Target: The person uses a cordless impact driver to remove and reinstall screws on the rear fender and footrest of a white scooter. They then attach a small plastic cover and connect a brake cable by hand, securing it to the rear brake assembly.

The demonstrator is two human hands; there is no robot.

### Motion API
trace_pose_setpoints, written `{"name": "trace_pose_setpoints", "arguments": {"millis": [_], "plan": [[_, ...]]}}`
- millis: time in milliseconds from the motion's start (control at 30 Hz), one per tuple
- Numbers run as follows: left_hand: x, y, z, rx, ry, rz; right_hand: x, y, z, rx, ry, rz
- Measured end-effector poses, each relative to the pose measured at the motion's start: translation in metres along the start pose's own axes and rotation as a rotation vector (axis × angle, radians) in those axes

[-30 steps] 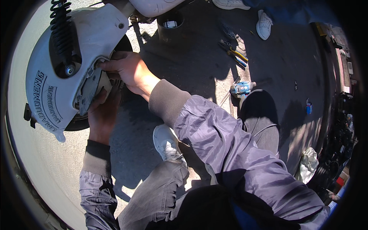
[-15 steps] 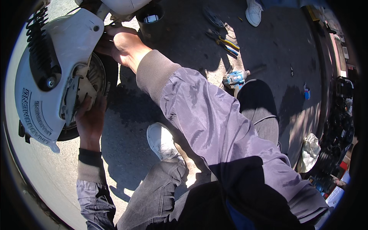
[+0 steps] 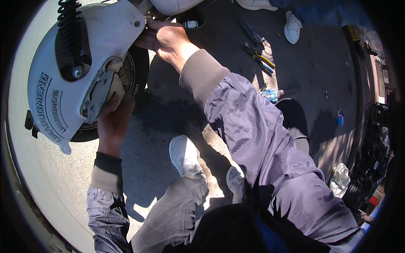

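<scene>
A white scooter body panel (image 3: 50, 80) with dark lettering fills the left side, beside a wheel (image 3: 143, 63) partly behind it. A black coil shock absorber (image 3: 69, 31) runs down into the panel, a bolt at its lower end. My left hand (image 3: 114, 126) is closed round the lower end of a grey metal bracket (image 3: 101, 90) between panel and wheel; some fingertips are hidden behind it. Higher up, my right hand (image 3: 168, 40) reaches past the panel's upper corner with fingers curled together. What those fingers hold, if anything, is hidden.
Pliers (image 3: 262, 59) with yellow and blue handles and a blue power tool (image 3: 272, 95) lie on the ground to the right. Behind my right hand is a dark round container (image 3: 198, 22). Another person's white shoe (image 3: 292, 28) stands at the far side. A crumpled pale bag (image 3: 339, 180) lies right.
The whole view has shifted, so the scooter panel and both hands sit further right. My hands stay at the same parts. A second shoe of the other person shows at the top.
</scene>
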State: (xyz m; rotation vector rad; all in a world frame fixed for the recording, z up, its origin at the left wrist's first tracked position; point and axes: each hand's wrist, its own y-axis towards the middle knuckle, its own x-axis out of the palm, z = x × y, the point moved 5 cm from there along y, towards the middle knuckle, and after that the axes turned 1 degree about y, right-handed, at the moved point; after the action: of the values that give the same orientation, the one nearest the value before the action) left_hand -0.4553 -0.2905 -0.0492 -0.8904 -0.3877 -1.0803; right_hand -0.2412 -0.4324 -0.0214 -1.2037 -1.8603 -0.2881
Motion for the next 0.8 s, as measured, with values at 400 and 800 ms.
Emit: {"name": "trace_pose_setpoints", "arguments": {"millis": [400, 800], "plan": [[0.004, 0.002, -0.007, -0.001, -0.043, -0.006, -0.004, 0.010, -0.009, 0.061, -0.093, -0.037], [0.007, -0.001, -0.007, 0.005, -0.043, 0.084, 0.002, 0.006, -0.002, -0.082, 0.011, -0.048]]}}
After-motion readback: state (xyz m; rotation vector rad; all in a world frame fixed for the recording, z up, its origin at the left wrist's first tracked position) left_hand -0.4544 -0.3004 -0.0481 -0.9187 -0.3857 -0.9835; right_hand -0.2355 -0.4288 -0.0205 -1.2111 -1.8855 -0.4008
